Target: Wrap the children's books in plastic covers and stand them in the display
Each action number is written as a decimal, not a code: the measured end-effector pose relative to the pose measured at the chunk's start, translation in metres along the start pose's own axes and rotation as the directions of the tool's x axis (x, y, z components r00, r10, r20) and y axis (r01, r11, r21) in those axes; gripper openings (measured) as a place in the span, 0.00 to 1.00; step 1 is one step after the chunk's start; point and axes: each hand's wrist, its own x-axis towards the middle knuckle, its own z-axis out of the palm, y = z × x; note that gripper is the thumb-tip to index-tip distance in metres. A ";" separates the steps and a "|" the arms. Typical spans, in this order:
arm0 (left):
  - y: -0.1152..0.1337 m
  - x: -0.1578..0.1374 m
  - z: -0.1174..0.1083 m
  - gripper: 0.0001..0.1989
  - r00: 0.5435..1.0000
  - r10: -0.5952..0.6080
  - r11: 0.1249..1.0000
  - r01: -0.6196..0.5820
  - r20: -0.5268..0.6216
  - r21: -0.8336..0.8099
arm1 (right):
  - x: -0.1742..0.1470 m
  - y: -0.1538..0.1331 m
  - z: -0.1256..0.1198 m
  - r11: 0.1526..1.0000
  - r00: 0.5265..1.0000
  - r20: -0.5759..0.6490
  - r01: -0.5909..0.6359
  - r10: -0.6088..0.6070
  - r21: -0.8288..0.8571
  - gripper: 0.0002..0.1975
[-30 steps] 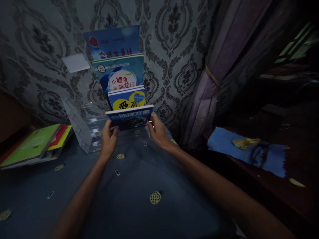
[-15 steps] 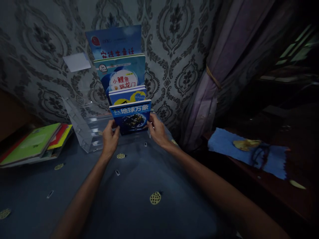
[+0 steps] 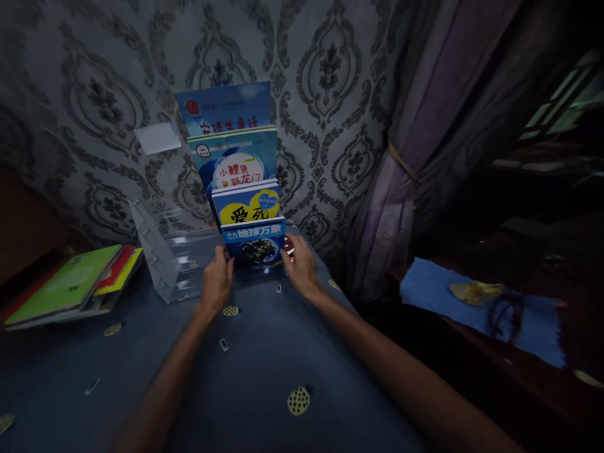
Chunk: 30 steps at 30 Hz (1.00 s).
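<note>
A dark blue book with a globe on its cover (image 3: pixel 255 248) stands upright at the front of a clear tiered rack (image 3: pixel 163 264). My left hand (image 3: pixel 218 277) grips its left edge, with the fingertips partly hidden. On the opposite edge, my right hand (image 3: pixel 299 267) holds it between thumb and fingers. Behind it rise a blue and yellow book (image 3: pixel 245 204), a teal book (image 3: pixel 231 154) and, highest at the back, a blue book (image 3: pixel 226 104), each standing in the rack. The left part of the rack shows bare clear plastic.
A stack of books with a green one on top (image 3: pixel 66 283) lies at the left on the dark blue cloth (image 3: pixel 255 377). Patterned wallpaper (image 3: pixel 330 69) backs the table. At right hang a tied curtain (image 3: pixel 401 170) and a blue cloth (image 3: pixel 429 289) on a brown surface.
Both hands have lowered the globe book in front of the blue and yellow one, so more of that cover shows. The view has also shifted slightly.
</note>
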 end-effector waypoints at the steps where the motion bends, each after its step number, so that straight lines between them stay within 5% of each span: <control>1: 0.000 0.000 0.001 0.07 1.000 -0.005 1.000 0.005 0.004 0.012 | 0.000 0.000 0.001 1.000 1.000 -0.014 -0.008 0.008 0.006 0.20; 17: 0.002 0.003 0.006 0.08 0.993 -0.095 0.989 0.087 0.069 0.120 | 0.009 0.000 0.013 0.987 0.982 -0.101 -0.156 0.160 0.050 0.07; 30: 0.008 0.002 0.004 0.10 0.978 -0.172 0.967 0.146 0.115 0.210 | 0.010 0.006 0.012 0.986 0.985 -0.071 -0.151 0.156 0.067 0.13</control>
